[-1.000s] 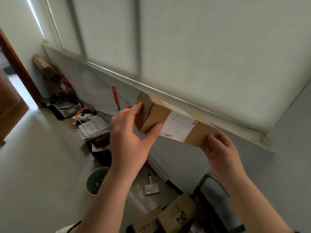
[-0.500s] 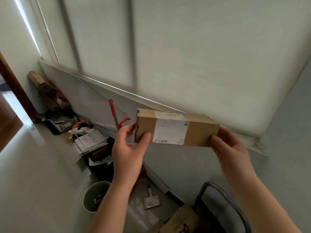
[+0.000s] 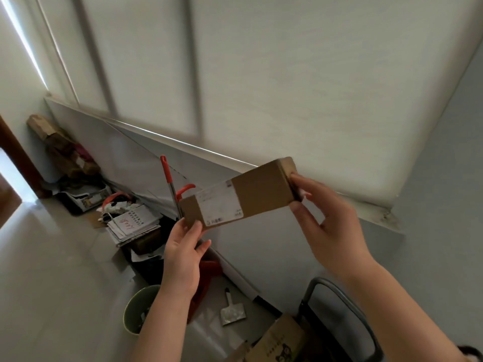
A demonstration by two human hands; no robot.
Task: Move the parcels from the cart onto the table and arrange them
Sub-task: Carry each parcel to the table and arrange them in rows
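Note:
I hold a long brown cardboard parcel (image 3: pixel 258 190) with a white shipping label up in the air before the wall. It tilts, its right end higher than its left. My left hand (image 3: pixel 184 253) pinches its lower left end between thumb and fingers. My right hand (image 3: pixel 332 226) grips its upper right end. Below at the right, the cart's grey metal handle (image 3: pixel 337 290) curves up, and another brown box (image 3: pixel 281 344) with a printed cat face lies in the cart. No table is in view.
A green bin (image 3: pixel 137 310) stands on the pale floor by my left forearm. A scraper (image 3: pixel 232 310) lies beside it. A red-handled mop (image 3: pixel 167 178), stacked papers (image 3: pixel 133 224) and clutter line the wall at left. A window blind (image 3: pixel 261 74) hangs above.
The parcel has turned from level to tilted, its right end rising and its left end dropping. My hands moved with it, and the view shifted slightly upward.

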